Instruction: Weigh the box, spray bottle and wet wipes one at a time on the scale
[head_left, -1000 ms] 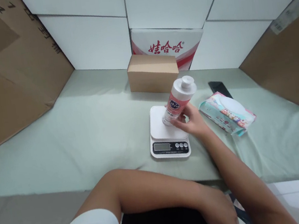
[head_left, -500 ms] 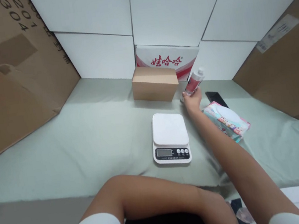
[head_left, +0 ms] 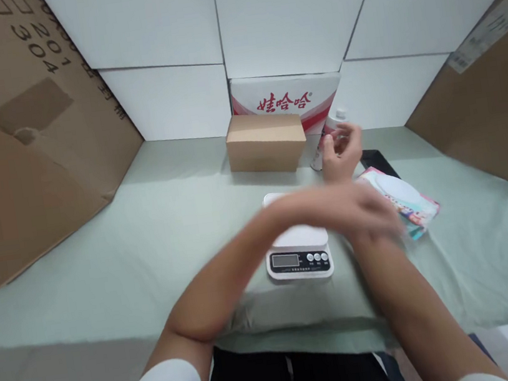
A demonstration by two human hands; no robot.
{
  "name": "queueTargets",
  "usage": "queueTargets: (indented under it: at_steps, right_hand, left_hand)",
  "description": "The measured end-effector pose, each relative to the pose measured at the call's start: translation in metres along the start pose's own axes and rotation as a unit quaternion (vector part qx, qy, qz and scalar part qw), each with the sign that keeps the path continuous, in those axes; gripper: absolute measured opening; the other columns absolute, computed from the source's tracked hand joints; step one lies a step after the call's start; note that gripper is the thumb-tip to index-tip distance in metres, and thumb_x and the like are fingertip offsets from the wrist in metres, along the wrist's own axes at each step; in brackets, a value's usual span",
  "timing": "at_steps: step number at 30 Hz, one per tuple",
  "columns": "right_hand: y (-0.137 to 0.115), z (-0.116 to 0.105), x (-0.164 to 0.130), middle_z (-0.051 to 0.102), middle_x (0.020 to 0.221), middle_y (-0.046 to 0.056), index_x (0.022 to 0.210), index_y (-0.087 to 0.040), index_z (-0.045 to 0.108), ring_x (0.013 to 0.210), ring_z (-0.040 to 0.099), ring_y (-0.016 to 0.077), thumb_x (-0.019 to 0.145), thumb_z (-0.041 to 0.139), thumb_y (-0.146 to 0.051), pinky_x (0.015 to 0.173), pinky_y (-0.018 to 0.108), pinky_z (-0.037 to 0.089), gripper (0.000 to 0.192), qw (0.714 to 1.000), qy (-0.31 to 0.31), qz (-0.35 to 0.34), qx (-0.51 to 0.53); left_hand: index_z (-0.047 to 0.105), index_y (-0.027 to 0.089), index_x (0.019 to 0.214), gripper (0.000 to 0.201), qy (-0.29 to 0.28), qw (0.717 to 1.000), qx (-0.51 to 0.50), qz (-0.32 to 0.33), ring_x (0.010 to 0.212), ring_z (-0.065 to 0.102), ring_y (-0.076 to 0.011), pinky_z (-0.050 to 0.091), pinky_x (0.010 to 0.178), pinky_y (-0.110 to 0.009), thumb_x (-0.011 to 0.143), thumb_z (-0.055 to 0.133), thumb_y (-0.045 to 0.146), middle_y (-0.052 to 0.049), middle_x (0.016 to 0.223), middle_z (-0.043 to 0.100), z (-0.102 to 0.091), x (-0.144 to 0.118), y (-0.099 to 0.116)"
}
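Note:
In the head view, my right hand (head_left: 343,146) is just in front of a white and red bottle (head_left: 318,159), its fingers curved and apart with nothing in them. The bottle stands upright at the back, partly covered by that hand. My left hand (head_left: 372,208) crosses over my right forearm, smeared by motion, so its fingers cannot be made out. Below my left wrist lies a white kitchen scale (head_left: 300,269), its plate partly hidden by the arm. Beside my hands on the right is a colourful tissue pack (head_left: 409,200).
A small brown carton (head_left: 266,151) stands left of the bottle, before a white and red printed box (head_left: 285,94). A black tray (head_left: 380,163) lies behind the tissue pack. Large cardboard boxes flank the green-covered table (head_left: 148,243) at left (head_left: 35,183) and right (head_left: 495,93).
My right hand has let go of the bottle, which now stands upright instead of tilted. From the table's front edge, my left hand has risen forward across my right forearm.

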State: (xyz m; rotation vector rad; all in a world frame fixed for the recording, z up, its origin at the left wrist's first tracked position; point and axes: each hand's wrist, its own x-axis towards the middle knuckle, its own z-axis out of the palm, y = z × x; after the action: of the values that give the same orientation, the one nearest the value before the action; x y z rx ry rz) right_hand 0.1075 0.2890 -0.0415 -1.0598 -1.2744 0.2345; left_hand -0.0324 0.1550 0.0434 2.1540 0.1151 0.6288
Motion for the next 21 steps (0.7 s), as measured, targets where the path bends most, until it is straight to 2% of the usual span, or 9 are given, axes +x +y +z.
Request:
queueTargets:
  at_steps: [1, 2, 4, 7, 8, 10, 13, 18, 21]
  right_hand:
    - [-0.007, 0.004, -0.002, 0.064, 0.109, 0.009, 0.123, -0.022, 0.060, 0.094, 0.066, 0.0229, 0.094, 0.065, -0.048, 0.087, 0.041, 0.058, 0.039, 1.000, 0.007, 0.003, 0.008]
    - [-0.011, 0.010, -0.004, 0.067, 0.109, 0.009, 0.120, -0.022, 0.062, 0.098, 0.067, 0.0239, 0.092, 0.066, -0.048, 0.090, 0.042, 0.058, 0.038, 1.000, -0.011, 0.010, 0.019]
    - [-0.010, 0.020, -0.008, 0.069, 0.121, 0.012, 0.124, -0.021, 0.062, 0.113, 0.068, 0.0267, 0.090, 0.065, -0.053, 0.099, 0.045, 0.058, 0.047, 0.996, -0.050, 0.056, 0.042]
    - [0.004, 0.032, -0.012, 0.063, 0.143, 0.016, 0.137, -0.020, 0.056, 0.132, 0.063, 0.0285, 0.084, 0.064, -0.061, 0.111, 0.049, 0.054, 0.067, 0.973, -0.117, 0.181, 0.078]
    - [0.010, 0.035, -0.014, 0.062, 0.146, 0.016, 0.139, -0.021, 0.056, 0.134, 0.062, 0.0284, 0.082, 0.064, -0.063, 0.111, 0.049, 0.054, 0.072, 0.963, -0.143, 0.213, 0.083]
    - [0.017, 0.039, -0.016, 0.062, 0.149, 0.014, 0.141, -0.023, 0.056, 0.135, 0.061, 0.0280, 0.080, 0.064, -0.066, 0.110, 0.049, 0.055, 0.074, 0.950, -0.188, 0.234, 0.087]
    - [0.012, 0.041, -0.016, 0.064, 0.147, 0.010, 0.141, -0.028, 0.058, 0.135, 0.060, 0.0273, 0.081, 0.063, -0.068, 0.106, 0.047, 0.058, 0.072, 0.955, -0.215, 0.188, 0.087]
    - [-0.035, 0.023, -0.004, 0.058, 0.152, 0.010, 0.150, -0.029, 0.052, 0.139, 0.056, 0.0285, 0.089, 0.060, -0.061, 0.113, 0.048, 0.053, 0.069, 0.974, -0.198, 0.046, 0.100]
    - [-0.067, -0.013, -0.016, 0.056, 0.151, 0.010, 0.156, -0.034, 0.045, 0.135, 0.058, 0.0301, 0.094, 0.059, -0.059, 0.111, 0.051, 0.053, 0.069, 0.983, -0.174, -0.007, 0.063]
  left_hand:
    - [0.070, 0.014, 0.079, 0.048, 0.140, 0.989, 0.037, -0.019, 0.082, 0.076, -0.0138, 0.058, 0.076, -0.029, 0.103, 0.043, 0.044, 0.004, 0.075, 0.062, -0.039, -0.009, -0.002]
    - [0.068, 0.015, 0.082, 0.042, 0.278, 0.956, 0.078, -0.053, 0.089, 0.076, -0.0163, 0.060, 0.084, -0.032, 0.104, 0.046, 0.042, 0.002, 0.080, 0.066, -0.073, -0.020, -0.010]
    - [0.066, 0.017, 0.087, 0.031, 0.536, 0.823, 0.145, -0.120, 0.103, 0.075, -0.0218, 0.059, 0.098, -0.038, 0.102, 0.056, 0.043, -0.004, 0.093, 0.072, -0.120, -0.049, -0.041]
    - [0.064, 0.019, 0.099, 0.020, 0.704, 0.670, 0.117, -0.205, 0.123, 0.066, -0.0273, 0.049, 0.115, -0.043, 0.094, 0.068, 0.037, -0.013, 0.118, 0.073, -0.140, -0.089, -0.106]
    - [0.065, 0.019, 0.102, 0.022, 0.713, 0.657, 0.083, -0.231, 0.127, 0.064, -0.0286, 0.046, 0.118, -0.044, 0.094, 0.067, 0.038, -0.015, 0.123, 0.073, -0.138, -0.098, -0.125]
    - [0.066, 0.018, 0.107, 0.027, 0.702, 0.665, 0.029, -0.255, 0.130, 0.062, -0.0306, 0.043, 0.119, -0.046, 0.098, 0.060, 0.043, -0.017, 0.128, 0.072, -0.129, -0.106, -0.151]
    - [0.068, 0.018, 0.111, 0.037, 0.685, 0.687, 0.022, -0.243, 0.130, 0.062, -0.0315, 0.042, 0.118, -0.046, 0.100, 0.055, 0.051, -0.016, 0.130, 0.072, -0.124, -0.101, -0.155]
    - [0.062, 0.022, 0.113, 0.051, 0.698, 0.697, 0.105, -0.129, 0.123, 0.064, -0.0250, 0.047, 0.113, -0.038, 0.096, 0.056, 0.070, -0.010, 0.117, 0.071, -0.131, -0.088, -0.097]
    - [0.057, 0.024, 0.114, 0.054, 0.683, 0.715, 0.123, -0.088, 0.112, 0.066, -0.0221, 0.051, 0.106, -0.038, 0.095, 0.054, 0.075, -0.007, 0.110, 0.068, -0.103, -0.093, -0.049]
